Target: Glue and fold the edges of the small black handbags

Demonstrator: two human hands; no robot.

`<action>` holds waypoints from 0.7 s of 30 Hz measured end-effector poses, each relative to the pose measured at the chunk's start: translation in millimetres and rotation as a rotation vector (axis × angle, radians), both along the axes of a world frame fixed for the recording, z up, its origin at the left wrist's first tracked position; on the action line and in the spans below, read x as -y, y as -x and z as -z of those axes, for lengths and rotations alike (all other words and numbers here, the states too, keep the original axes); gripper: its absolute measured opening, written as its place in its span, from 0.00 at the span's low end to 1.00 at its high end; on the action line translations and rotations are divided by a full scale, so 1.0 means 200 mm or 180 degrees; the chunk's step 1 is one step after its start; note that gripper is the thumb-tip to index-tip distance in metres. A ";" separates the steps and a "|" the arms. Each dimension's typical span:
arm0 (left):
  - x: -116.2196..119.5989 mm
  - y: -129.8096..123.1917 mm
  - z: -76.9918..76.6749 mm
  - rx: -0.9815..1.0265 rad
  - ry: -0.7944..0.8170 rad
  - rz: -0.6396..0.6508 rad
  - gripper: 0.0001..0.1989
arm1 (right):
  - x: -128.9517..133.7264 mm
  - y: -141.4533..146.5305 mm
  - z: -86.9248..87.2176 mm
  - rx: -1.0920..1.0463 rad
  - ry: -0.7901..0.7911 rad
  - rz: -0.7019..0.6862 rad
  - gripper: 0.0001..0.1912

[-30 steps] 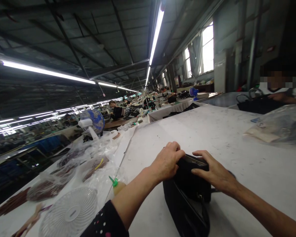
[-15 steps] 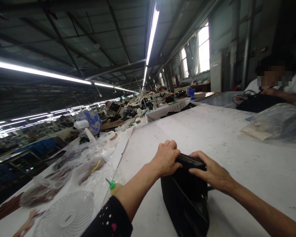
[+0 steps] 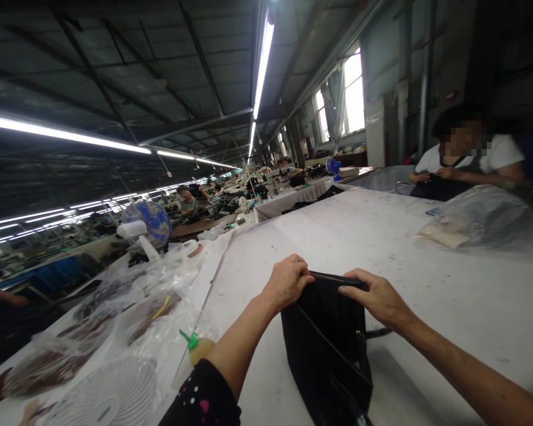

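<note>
A black bag (image 3: 326, 343) stands on the white table (image 3: 444, 319) in front of me, its open top edge tilted up. My left hand (image 3: 289, 279) pinches the left end of that edge, thumb on the near side and fingers curled over the back. At the right end, my right hand (image 3: 375, 294) grips the same edge between thumb and fingers. A dark strap shows beside the bag under my right hand. The bag's bottom runs out of the lower part of the view.
Left of my forearm are a bottle with a green nozzle (image 3: 198, 346), a white fan grille (image 3: 106, 399) and plastic bags of brown strips (image 3: 48, 370). A blue fan (image 3: 153, 223) stands farther back. At the right, a co-worker (image 3: 471, 154) handles black material behind a clear plastic bag (image 3: 479, 222).
The bag's upper edge has spread wider between my hands, and more of its dark panel shows. The left hand has shifted slightly left. The whole view has turned a little right.
</note>
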State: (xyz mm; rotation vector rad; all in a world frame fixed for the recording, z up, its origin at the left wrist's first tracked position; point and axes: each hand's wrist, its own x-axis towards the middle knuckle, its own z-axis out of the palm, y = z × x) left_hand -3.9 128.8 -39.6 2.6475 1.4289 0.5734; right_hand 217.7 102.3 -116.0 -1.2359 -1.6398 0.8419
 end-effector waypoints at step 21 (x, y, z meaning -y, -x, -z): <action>0.03 -0.09 0.03 -0.0283 -0.0359 -0.0713 0.08 | -0.03 0.05 -0.05 0.0481 -0.0293 0.0460 0.11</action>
